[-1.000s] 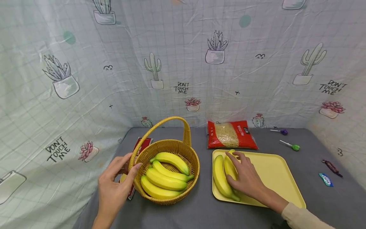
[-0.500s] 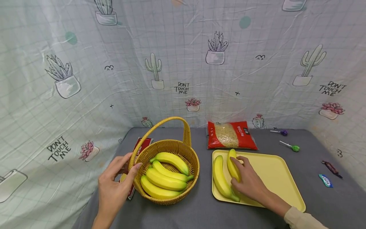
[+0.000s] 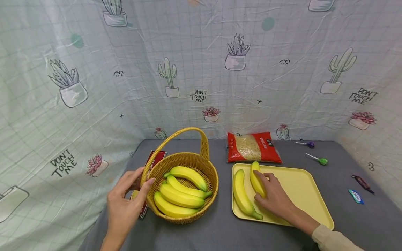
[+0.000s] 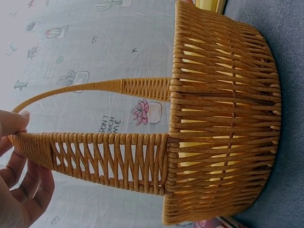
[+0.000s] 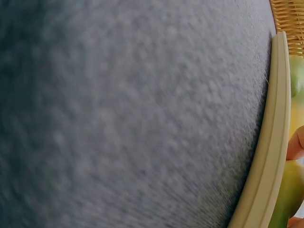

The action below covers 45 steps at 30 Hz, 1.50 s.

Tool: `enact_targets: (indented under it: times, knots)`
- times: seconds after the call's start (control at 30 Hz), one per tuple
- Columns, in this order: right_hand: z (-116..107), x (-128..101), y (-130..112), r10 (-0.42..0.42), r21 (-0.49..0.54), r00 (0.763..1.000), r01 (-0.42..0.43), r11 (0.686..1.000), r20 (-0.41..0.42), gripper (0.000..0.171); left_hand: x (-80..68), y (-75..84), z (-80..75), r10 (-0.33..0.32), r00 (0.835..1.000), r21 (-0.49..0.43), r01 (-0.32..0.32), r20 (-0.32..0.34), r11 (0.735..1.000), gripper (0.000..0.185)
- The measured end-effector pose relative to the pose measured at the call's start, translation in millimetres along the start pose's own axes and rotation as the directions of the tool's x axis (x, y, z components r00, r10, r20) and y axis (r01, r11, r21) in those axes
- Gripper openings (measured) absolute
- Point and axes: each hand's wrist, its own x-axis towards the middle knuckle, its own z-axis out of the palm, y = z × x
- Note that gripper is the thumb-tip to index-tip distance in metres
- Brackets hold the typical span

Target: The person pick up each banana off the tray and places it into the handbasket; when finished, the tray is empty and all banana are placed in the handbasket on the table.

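A woven basket (image 3: 205,174) with a tall handle holds several yellow bananas (image 3: 180,197). My left hand (image 3: 141,181) grips its left rim where the handle starts. In the left wrist view the thumb lies on top of the basket (image 4: 223,118) handle and the fingers (image 4: 21,190) curl beneath. A yellow tray (image 3: 301,188) on the right carries two bananas. One banana (image 3: 242,193) lies free by the tray's left edge. My right hand (image 3: 267,190) pinches the near end of the other banana (image 3: 255,172), which rests on the tray. The right wrist view shows the tray rim (image 5: 266,156) and a fingertip (image 5: 297,142).
A red bag of noodles (image 3: 252,148) lies behind the tray. A red packet (image 3: 155,158) sits left of the basket, partly under it. Two lollipops (image 3: 320,160) and two wrapped sweets (image 3: 356,196) lie at the right on the grey table (image 3: 204,233). Printed cloth walls enclose three sides.
My right hand has slid back toward me along the banana on the tray, uncovering its far end. The left hand and basket have stayed put.
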Motion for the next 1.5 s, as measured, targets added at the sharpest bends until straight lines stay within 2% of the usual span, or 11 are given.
enact_targets:
  times: [0.3,0.57,1.1,1.5]
  knots:
    - [-4,-2,1,0.029,0.006,1.000,-0.029,1.000,-0.011,0.071,0.4,1.8,-0.4,-0.002,1.000,-0.010,0.002,0.009,1.000,0.051]
    - [-10,0,0,-0.031,0.004,0.998,0.032,0.999,-0.058,0.066,0.2,-0.8,-0.3,0.001,1.000,-0.009,-0.001,0.003,1.000,0.052]
    - [-20,19,-13,-0.141,-0.006,0.988,0.141,0.990,-0.065,0.069,1.9,2.1,-3.1,-0.015,1.000,-0.013,0.015,0.017,1.000,0.051]
    - [-32,32,-36,-0.141,0.038,0.990,0.142,0.989,-0.022,0.069,0.9,-1.1,-1.7,0.001,1.000,-0.002,-0.001,0.004,1.000,0.051]
